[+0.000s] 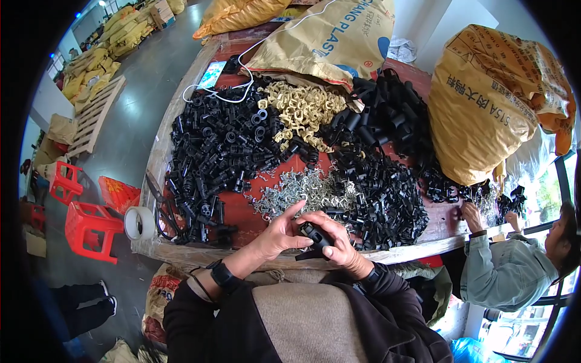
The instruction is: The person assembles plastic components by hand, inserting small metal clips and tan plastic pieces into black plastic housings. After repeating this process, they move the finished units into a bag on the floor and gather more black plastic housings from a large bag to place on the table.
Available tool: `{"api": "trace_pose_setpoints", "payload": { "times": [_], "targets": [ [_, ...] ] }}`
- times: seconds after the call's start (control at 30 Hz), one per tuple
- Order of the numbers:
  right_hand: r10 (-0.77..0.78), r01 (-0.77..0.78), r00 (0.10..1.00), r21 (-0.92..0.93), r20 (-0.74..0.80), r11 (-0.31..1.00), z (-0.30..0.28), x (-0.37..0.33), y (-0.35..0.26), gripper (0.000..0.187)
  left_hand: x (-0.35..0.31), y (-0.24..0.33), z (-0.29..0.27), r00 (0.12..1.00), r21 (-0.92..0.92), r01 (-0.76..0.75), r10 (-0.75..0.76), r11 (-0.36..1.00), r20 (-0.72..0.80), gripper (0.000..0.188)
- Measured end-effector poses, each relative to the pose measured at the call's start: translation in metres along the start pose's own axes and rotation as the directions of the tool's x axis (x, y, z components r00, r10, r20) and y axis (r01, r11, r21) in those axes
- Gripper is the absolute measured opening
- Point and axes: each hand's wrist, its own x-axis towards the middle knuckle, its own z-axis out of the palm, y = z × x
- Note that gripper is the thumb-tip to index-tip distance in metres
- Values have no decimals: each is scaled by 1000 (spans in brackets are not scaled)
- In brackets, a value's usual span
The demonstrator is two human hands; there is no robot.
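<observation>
In front of my chest I hold a short black plastic tube-like part (313, 233). My right hand (339, 240) is closed round it, thumb along its near side. My left hand (279, 237) meets it from the left: the thumb presses on the part, the index finger stretches up and away, and the other fingers are partly hidden. Just beyond my hands lies a loose heap of small silvery metal clips (296, 192). A pile of small black plastic pieces (387, 206) sits to the right of the clips, and black ringed fittings (206, 151) cover the left side.
Beige U-shaped pieces (302, 106) and black tubes (390, 112) lie farther back on the red table (239, 209). Scissors (158, 202) and a tape roll (139, 223) are at the left edge. A phone (212, 75) has a white cable. Sacks (484, 109) stand right; a co-worker (508, 266) works there.
</observation>
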Motion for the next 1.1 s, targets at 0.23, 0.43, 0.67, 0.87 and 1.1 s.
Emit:
{"api": "trace_pose_setpoints", "payload": {
  "times": [0.23,0.43,0.67,0.87,1.1],
  "targets": [
    [-25,25,996,-4,-90,1000,2,-3,4,65,0,2,2,1000,-34,18,-19,999,-22,87],
    [-9,15,989,40,-149,999,3,-6,8,65,2,2,4,999,-41,32,-33,999,-25,87],
    [-4,18,985,80,-174,997,4,-5,6,57,-1,1,3,998,-43,49,-51,998,-41,81],
    [34,-41,985,-34,-170,999,-2,-11,-1,45,-1,-4,3,997,38,80,-79,996,-24,78],
    [297,-353,886,-102,-356,930,-66,-74,-26,26,1,18,-29,992,441,31,26,897,-123,71]
  ]
}}
